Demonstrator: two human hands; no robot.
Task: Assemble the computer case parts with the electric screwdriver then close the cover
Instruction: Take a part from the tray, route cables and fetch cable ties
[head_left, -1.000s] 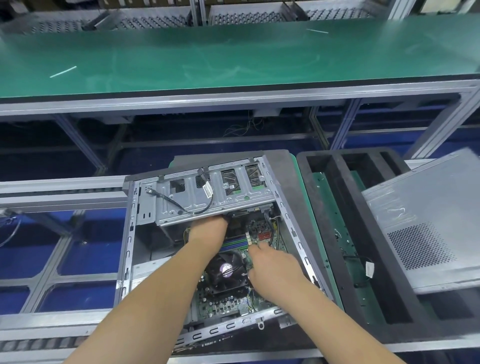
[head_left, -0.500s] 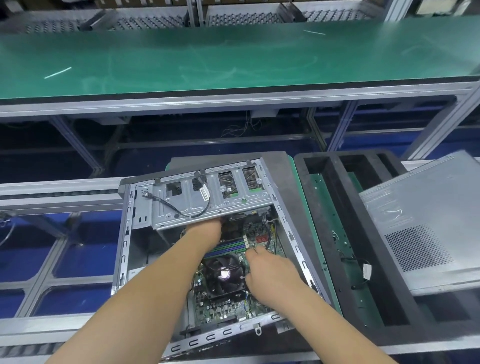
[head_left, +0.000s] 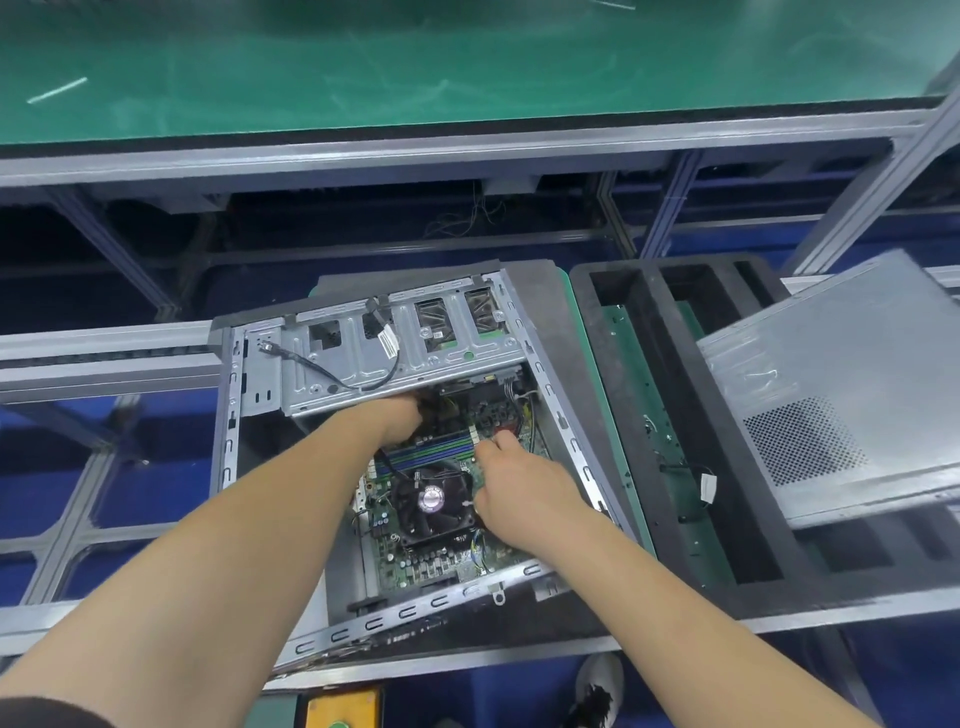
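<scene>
Two bare forearms reaching forward and down into the open computer case (head_left: 231, 415), lying on its side on the conveyor frame with the open face up. Left hand (head_left: 395, 418) tucking under the near edge of the drive cage (head_left: 389, 358), wrist bent downward, fingers disappearing beneath the metal; possibly closing on a dark cable there, but too hidden to tell what, if anything, is being held. Right hand (head_left: 514, 483) hovering palm-down over the motherboard (head_left: 431, 564), just right of the CPU fan (head_left: 431, 501), knuckles raised and fingers curling downward, fingertips seeming to be pinching something small at the fan's right edge, though blurred. Black cable (head_left: 332, 366) looping across the top of the drive cage. Side cover (head_left: 841, 395) lying well apart to the right, tilting across a black foam tray (head_left: 628, 374), its perforated patch facing up. Green bench top (head_left: 467, 67) stretching across the far side. Shoe (head_left: 597, 686) showing below the conveyor's near rail.
</scene>
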